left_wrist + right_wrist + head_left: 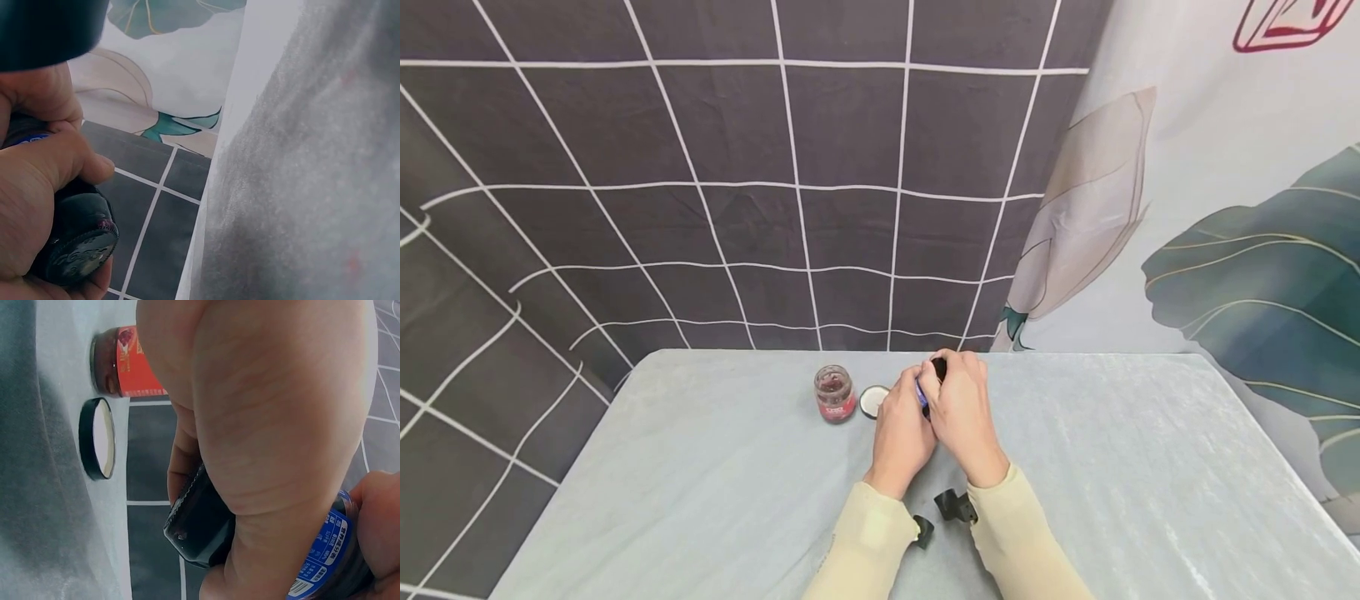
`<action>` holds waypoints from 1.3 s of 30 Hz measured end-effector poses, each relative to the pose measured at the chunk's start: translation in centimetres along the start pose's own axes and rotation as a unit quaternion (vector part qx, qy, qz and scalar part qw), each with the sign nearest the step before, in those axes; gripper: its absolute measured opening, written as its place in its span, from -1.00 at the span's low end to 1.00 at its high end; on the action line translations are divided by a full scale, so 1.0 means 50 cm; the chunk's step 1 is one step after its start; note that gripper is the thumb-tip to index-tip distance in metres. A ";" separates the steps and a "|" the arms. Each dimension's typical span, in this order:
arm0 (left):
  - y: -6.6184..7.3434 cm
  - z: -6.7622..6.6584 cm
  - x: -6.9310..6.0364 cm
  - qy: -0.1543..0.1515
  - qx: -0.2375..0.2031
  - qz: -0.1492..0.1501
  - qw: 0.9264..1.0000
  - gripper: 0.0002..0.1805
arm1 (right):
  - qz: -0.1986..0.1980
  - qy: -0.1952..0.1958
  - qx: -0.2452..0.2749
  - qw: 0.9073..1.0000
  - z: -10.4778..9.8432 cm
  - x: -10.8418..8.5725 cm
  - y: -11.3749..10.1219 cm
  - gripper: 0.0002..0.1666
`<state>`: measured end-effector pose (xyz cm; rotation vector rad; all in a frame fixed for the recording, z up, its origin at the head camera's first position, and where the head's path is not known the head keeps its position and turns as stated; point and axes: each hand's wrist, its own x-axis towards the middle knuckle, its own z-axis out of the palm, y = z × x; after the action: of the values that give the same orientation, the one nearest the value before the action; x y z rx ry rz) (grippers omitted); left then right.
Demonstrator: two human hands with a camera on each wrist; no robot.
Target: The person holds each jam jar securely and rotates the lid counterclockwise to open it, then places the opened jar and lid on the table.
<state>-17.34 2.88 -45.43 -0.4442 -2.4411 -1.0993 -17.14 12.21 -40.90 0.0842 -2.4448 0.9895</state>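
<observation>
Both hands hold a dark-filled glass jar with a blue label [322, 550], tilted above the table. My left hand [901, 427] wraps round its body, and the embossed base [81, 253] sticks out below the fingers in the left wrist view. My right hand [964, 404] grips the upper end, where a black part, perhaps its lid [940, 367], shows between the fingers. To the left, an open jar with a red label [835, 393] stands upright, with dark residue inside. Beside it a loose lid [873, 402] lies with its white inner side up.
A pale grey-blue cloth covers the table [715, 467]. Behind it hangs a dark curtain with white grid lines [850, 233], and a leaf-patterned white one [1097, 292] hangs at the right. Black mounts [951, 506] sit at the wrists by the cream sleeves.
</observation>
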 end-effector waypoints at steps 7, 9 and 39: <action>0.001 0.001 -0.002 -0.005 -0.002 -0.017 1.000 -0.54 | 0.000 -0.004 0.001 1.000 -0.002 -0.002 0.000 -0.65; 0.001 0.002 -0.002 -0.004 -0.004 -0.018 1.000 -0.53 | -0.001 -0.005 0.002 1.000 -0.002 -0.002 0.000 -0.65; 0.003 -0.005 0.001 -0.025 -0.019 -0.029 0.999 -0.46 | -0.028 -0.010 0.006 1.000 -0.005 0.001 0.006 -0.66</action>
<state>-17.27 2.78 -45.16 -0.4189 -2.4952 -1.1735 -17.16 12.63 -40.91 0.1664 -2.4402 0.9843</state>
